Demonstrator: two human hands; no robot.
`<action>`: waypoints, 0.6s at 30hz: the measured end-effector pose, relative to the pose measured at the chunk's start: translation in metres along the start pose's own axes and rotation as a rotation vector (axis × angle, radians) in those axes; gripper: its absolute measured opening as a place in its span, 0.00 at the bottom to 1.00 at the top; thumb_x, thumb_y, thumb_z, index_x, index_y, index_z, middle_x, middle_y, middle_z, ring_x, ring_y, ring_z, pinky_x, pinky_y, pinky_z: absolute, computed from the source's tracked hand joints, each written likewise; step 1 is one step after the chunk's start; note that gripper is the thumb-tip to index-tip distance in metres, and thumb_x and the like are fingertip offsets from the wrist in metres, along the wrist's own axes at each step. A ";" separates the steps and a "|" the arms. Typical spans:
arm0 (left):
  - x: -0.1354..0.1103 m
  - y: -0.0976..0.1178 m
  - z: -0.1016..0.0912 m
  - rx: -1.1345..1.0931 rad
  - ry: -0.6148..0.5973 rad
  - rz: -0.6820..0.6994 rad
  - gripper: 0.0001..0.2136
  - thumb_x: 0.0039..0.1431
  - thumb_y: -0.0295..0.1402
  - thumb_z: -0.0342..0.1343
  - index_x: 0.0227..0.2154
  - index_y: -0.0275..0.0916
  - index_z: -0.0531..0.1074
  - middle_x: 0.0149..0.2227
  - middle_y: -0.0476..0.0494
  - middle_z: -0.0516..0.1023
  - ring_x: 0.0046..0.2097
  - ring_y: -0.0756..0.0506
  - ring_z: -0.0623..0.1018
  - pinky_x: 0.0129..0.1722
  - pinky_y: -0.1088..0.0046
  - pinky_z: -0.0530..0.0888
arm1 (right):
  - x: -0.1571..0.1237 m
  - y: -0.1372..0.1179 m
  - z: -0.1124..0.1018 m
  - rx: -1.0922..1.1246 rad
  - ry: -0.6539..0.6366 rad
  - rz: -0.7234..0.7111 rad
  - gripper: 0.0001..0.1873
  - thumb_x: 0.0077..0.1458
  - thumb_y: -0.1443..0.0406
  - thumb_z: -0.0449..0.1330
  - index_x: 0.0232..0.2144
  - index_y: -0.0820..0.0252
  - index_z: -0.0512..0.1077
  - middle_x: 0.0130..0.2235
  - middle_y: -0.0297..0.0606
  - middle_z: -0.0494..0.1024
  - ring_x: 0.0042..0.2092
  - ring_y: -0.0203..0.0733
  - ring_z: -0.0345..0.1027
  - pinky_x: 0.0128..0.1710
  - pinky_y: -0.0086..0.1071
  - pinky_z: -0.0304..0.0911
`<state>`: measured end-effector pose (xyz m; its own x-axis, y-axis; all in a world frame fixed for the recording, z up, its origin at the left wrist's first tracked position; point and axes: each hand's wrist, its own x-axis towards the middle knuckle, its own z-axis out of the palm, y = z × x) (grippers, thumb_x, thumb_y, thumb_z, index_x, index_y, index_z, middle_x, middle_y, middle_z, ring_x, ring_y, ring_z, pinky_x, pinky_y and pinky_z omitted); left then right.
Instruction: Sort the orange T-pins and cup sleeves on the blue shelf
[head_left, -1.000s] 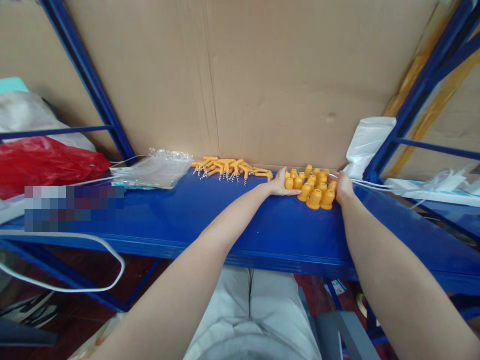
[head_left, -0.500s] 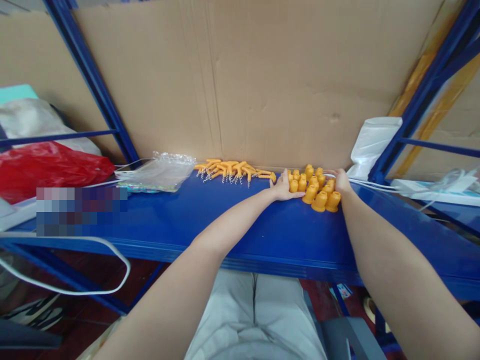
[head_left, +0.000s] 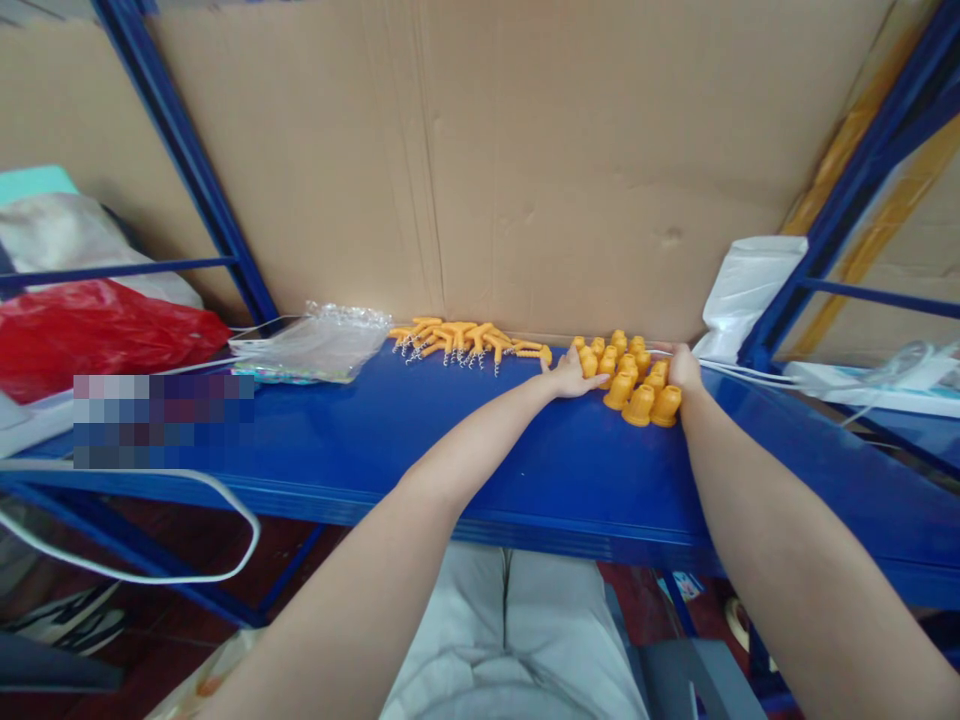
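A cluster of orange bell-shaped plastic caps (head_left: 638,404) stands upright on the blue tabletop (head_left: 480,450), toward its right rear. Against the cluster's left side rests my left hand (head_left: 570,377), open, its thumb stretched along the front of the nearer caps. My right hand (head_left: 684,370) cups the right side, open, with its fingers partly hidden behind the caps. Neither hand lifts anything. To the left lies a pile of orange corkscrews (head_left: 465,340) with metal spirals pointing toward me. One orange piece (head_left: 534,350) lies between that pile and my left hand.
Clear plastic bags (head_left: 322,345) lie left of the corkscrews. A white pouch (head_left: 750,290) leans at the right post, near white cables (head_left: 750,370). A cardboard sheet (head_left: 525,170) backs the table between blue metal posts. A red bag (head_left: 105,335) is at far left.
My left hand has shifted very slightly, and a few caps on the left of the cluster have moved a little closer to the others. The corkscrews stay where they were.
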<state>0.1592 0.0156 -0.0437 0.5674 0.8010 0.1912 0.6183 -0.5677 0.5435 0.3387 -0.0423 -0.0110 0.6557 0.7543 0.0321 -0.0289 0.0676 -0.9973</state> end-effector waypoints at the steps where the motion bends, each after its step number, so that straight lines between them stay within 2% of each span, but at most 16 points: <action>1: -0.001 0.002 0.001 0.005 -0.022 -0.038 0.52 0.51 0.64 0.51 0.72 0.38 0.43 0.74 0.28 0.44 0.74 0.26 0.43 0.69 0.40 0.34 | -0.001 0.000 -0.001 0.002 0.009 -0.002 0.18 0.61 0.70 0.44 0.39 0.62 0.74 0.29 0.36 0.77 0.34 0.41 0.72 0.35 0.31 0.67; 5: -0.005 0.007 0.002 0.008 -0.063 -0.082 0.51 0.52 0.64 0.49 0.72 0.38 0.44 0.74 0.31 0.44 0.74 0.27 0.39 0.67 0.41 0.28 | -0.003 -0.002 -0.003 0.069 0.028 -0.003 0.17 0.60 0.71 0.44 0.37 0.62 0.73 0.30 0.39 0.78 0.36 0.42 0.74 0.38 0.32 0.68; 10: -0.008 0.006 -0.002 0.014 -0.035 -0.077 0.53 0.50 0.60 0.55 0.73 0.40 0.41 0.75 0.32 0.41 0.74 0.27 0.37 0.68 0.40 0.31 | 0.002 0.000 -0.004 0.069 0.063 -0.025 0.17 0.61 0.71 0.41 0.32 0.62 0.69 0.31 0.43 0.78 0.37 0.41 0.74 0.37 0.30 0.67; 14: -0.018 0.014 -0.009 0.043 0.029 0.066 0.49 0.55 0.52 0.55 0.73 0.41 0.37 0.76 0.37 0.36 0.74 0.32 0.31 0.69 0.42 0.30 | 0.010 0.000 -0.005 0.005 0.144 -0.041 0.16 0.61 0.70 0.41 0.31 0.60 0.67 0.32 0.42 0.77 0.40 0.41 0.72 0.39 0.30 0.66; 16: -0.028 0.023 -0.011 0.072 0.033 0.189 0.45 0.58 0.52 0.52 0.73 0.45 0.38 0.76 0.41 0.35 0.74 0.35 0.30 0.69 0.44 0.29 | 0.013 -0.002 -0.007 -0.041 0.179 -0.042 0.16 0.61 0.72 0.40 0.32 0.60 0.66 0.32 0.42 0.76 0.42 0.42 0.71 0.41 0.32 0.66; 18: -0.040 0.034 -0.011 0.067 0.019 0.246 0.43 0.60 0.57 0.49 0.73 0.48 0.41 0.76 0.44 0.36 0.75 0.35 0.32 0.69 0.45 0.30 | 0.014 -0.006 -0.010 -0.096 0.157 -0.060 0.15 0.59 0.74 0.41 0.32 0.60 0.66 0.32 0.42 0.74 0.44 0.44 0.71 0.43 0.35 0.65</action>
<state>0.1516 -0.0332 -0.0241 0.6953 0.6404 0.3261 0.4980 -0.7565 0.4238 0.3556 -0.0380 -0.0055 0.7639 0.6392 0.0888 0.0812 0.0413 -0.9958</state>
